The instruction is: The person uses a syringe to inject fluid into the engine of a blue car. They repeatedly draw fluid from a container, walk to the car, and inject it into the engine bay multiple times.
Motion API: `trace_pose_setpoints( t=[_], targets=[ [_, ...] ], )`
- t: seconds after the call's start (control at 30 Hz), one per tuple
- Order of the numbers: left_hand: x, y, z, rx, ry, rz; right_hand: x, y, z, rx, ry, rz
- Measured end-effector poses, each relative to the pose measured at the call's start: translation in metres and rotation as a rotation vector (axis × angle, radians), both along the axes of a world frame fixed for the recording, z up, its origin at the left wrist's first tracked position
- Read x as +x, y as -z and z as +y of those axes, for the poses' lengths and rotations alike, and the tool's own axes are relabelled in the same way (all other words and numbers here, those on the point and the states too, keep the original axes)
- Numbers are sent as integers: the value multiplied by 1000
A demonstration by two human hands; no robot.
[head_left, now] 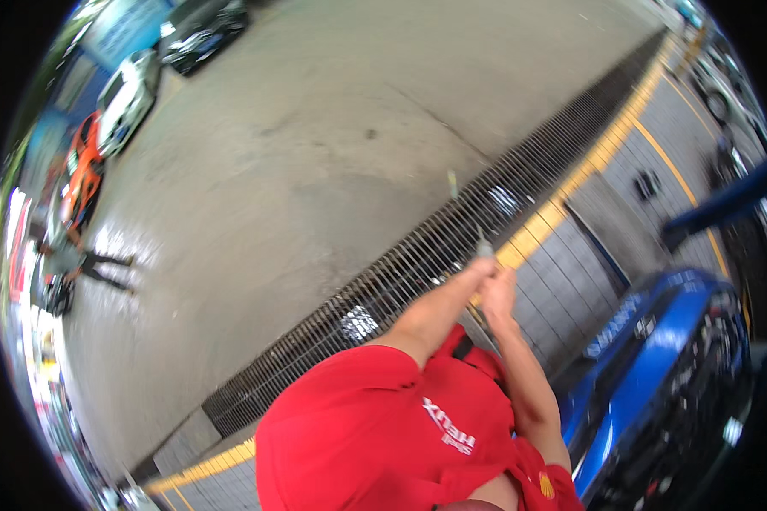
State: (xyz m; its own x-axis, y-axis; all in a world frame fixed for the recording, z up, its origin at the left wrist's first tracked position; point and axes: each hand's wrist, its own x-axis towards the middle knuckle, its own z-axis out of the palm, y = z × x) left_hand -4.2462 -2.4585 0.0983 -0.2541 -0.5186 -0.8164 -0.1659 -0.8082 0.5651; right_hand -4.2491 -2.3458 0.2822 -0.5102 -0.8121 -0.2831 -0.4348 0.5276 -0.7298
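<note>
My two hands are together in front of my red-shirted body, above the edge of a floor drain. My left hand (pixel 481 268) is closed, and a small grey tapered thing (pixel 485 248) with a thin tip sticks out of it, pointing away from me. Its kind is too small and blurred to make out. Right beside and just behind it, my right hand (pixel 498 294) is also closed. Whatever its fingers wrap round is hidden. A small pale yellowish streak (pixel 453 184) shows beyond the hands, over the drain.
A long metal drain grate (pixel 418 247) runs diagonally beneath my hands, edged by a yellow strip (pixel 533 234). On the right stand a blue car part (pixel 656 358) and a blue lift arm (pixel 729 204). Parked cars (pixel 128 102) and another person (pixel 68 255) are at the left.
</note>
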Motion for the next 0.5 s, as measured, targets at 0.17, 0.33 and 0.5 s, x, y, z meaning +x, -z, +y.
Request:
trace_pose_setpoints(
  t=[0.17,0.33,0.5],
  targets=[
    [35,12,-23,134,19,105,19,-5,37,-8,-41,91],
    [-11,21,26,77,198,11,-30,15,56,85,99,38],
    [20,34,8,144,244,278,-27,54,48,-92,154,16]
  ],
)
